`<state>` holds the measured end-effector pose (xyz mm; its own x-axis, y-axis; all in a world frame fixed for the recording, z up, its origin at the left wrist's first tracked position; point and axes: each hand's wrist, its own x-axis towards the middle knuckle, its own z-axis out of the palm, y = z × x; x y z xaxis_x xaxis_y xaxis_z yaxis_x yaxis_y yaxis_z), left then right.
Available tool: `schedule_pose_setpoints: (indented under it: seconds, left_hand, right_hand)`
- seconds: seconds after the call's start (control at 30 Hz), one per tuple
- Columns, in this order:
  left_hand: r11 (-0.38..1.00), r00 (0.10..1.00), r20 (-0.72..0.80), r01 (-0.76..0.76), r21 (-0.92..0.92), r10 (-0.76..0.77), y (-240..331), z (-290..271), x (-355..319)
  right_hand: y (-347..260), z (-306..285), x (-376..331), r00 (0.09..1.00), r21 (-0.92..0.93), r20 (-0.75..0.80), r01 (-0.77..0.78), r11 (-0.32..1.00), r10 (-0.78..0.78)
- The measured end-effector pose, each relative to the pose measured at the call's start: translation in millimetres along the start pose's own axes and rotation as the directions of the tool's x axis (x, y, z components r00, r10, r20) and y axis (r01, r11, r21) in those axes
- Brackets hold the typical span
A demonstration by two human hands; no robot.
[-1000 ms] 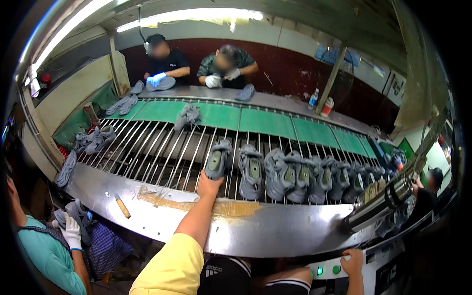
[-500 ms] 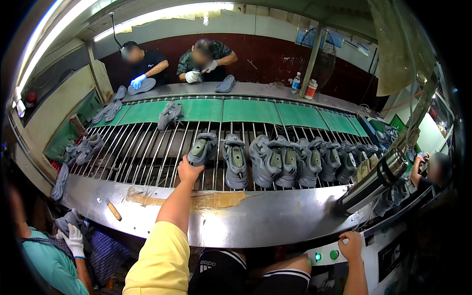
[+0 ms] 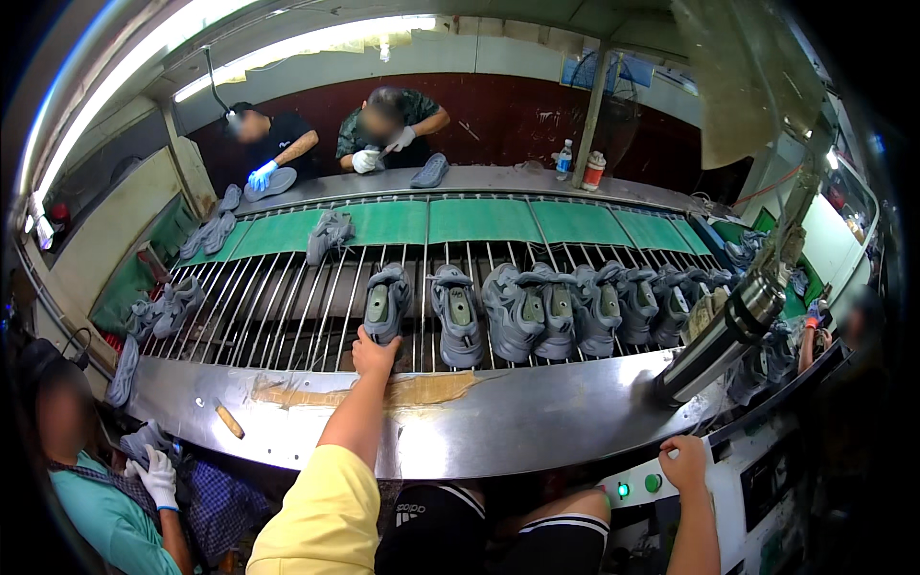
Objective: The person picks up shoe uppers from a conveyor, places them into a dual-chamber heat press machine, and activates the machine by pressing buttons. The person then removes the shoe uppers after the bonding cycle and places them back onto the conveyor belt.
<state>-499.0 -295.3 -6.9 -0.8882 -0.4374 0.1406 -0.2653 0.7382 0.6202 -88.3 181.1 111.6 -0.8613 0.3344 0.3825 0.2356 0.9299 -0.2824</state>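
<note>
My left hand (image 3: 375,352) grips the heel end of a grey shoe (image 3: 387,299), which rests upright on the metal rods (image 3: 309,328) of the conveyor. Inside its opening a greenish insert shows. Just right of it stands another grey shoe (image 3: 456,321), a small gap between them. Farther right, several more grey shoes (image 3: 516,316) are lined up close together. At the lower right my right hand (image 3: 683,462) is loosely curled with nothing visible in it, beside a white control panel (image 3: 640,467) with green buttons.
A metal ledge (image 3: 537,412) runs along the front; a wooden-handled tool (image 3: 229,422) lies there, and a steel flask (image 3: 719,340) stands at right. A green belt (image 3: 479,219) runs behind the rods. Two co-workers (image 3: 388,125) handle shoes opposite; another co-worker (image 3: 105,489) sits at lower left.
The shoe in my left hand has gone from tilted to straight on the rods, in line with its neighbours. My right hand stays by the panel. The whole view has shifted slightly.
</note>
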Motion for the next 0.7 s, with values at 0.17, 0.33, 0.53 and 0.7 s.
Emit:
schedule_pose_setpoints:
  seconds: [0.17, 0.33, 0.53, 0.7]
  left_hand:
    - [0.833, 0.839, -0.079, -0.544, -0.1, 0.538, -15, -8, -75]
    - [0.788, 0.78, 0.118, -0.61, -0.08, 0.615, -40, -57, -141]
    - [0.656, 0.656, 0.026, -0.754, -0.035, 0.754, -79, -47, -149]
    - [0.688, 0.684, 0.071, -0.722, -0.078, 0.726, -84, -58, -150]
  right_hand:
    - [12, -7, -15, 0.999, -0.002, 0.01, -0.052, 0.999, 0.052]
    - [8, -13, 2, 0.988, -0.077, 0.13, -0.076, 0.994, 0.085]
    - [-39, -32, -58, 0.937, 0.201, -0.332, -0.041, 0.979, 0.108]
    - [-25, -136, -199, 0.799, -0.026, -0.574, -0.234, 0.972, 0.177]
